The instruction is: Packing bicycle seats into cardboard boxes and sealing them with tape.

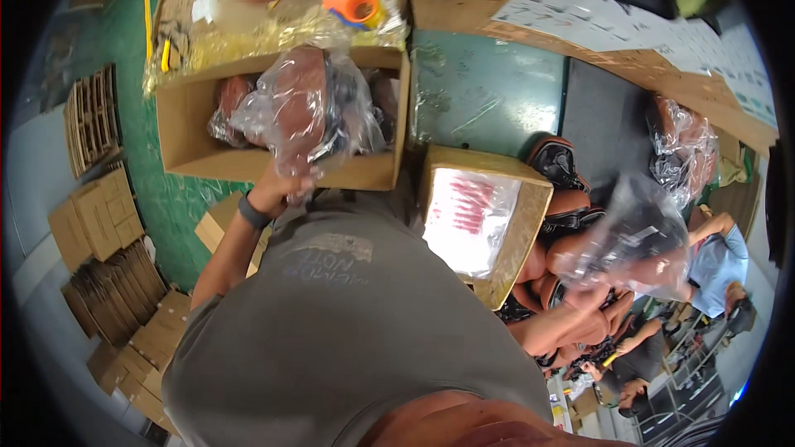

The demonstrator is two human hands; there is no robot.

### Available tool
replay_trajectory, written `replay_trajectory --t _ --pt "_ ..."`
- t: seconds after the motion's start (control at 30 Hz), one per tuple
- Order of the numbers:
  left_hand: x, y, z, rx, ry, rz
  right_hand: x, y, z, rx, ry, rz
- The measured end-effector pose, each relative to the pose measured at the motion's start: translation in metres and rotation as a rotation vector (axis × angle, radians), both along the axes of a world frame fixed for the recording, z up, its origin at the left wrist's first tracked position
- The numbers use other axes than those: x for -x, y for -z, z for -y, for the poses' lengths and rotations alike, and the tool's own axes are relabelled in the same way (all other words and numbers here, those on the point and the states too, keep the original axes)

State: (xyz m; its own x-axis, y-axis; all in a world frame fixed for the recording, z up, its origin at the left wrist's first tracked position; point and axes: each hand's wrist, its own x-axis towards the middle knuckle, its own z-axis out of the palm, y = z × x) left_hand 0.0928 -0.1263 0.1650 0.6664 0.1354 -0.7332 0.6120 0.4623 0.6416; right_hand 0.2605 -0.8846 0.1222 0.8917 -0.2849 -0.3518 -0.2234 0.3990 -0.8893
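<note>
Fingers first: had those of the left hand [283, 189] curled round the near end of a bagged brown piece [300, 112], held up at the mouth of the open carton [178, 136], above other wrapped pieces [232, 99]; couldn't tell if touching them. Well right of the carton, had the right hand [588, 294] at a clear bag [642, 236] of brown and black; too blurred there to tell spread fingers from pinching ones. Back at the carton: looked padded in that left grip, probably fairly light, soft under pressure, perhaps stiffer along the black side, hardly fragile. Likely prone to slip inside that crinkled, slick film! Called for a hold on the firm body, not on loose plastic alone.
</note>
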Motion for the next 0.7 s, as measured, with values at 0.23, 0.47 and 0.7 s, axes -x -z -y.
replay_trajectory --t 0.23,0.47,0.7 --pt "0.118 0.099 -0.129 -0.076 -0.361 0.000 0.014 -0.047 -0.520 0.023 -1.091 -0.455" --pt "0.176 0.064 -0.162 -0.063 -0.581 0.015 0.074 0.212 -0.687 1.238 -1.116 -0.355" --pt "0.205 0.042 -0.213 -0.019 -0.648 0.086 0.079 0.446 -0.622 1.228 -0.892 -0.097"
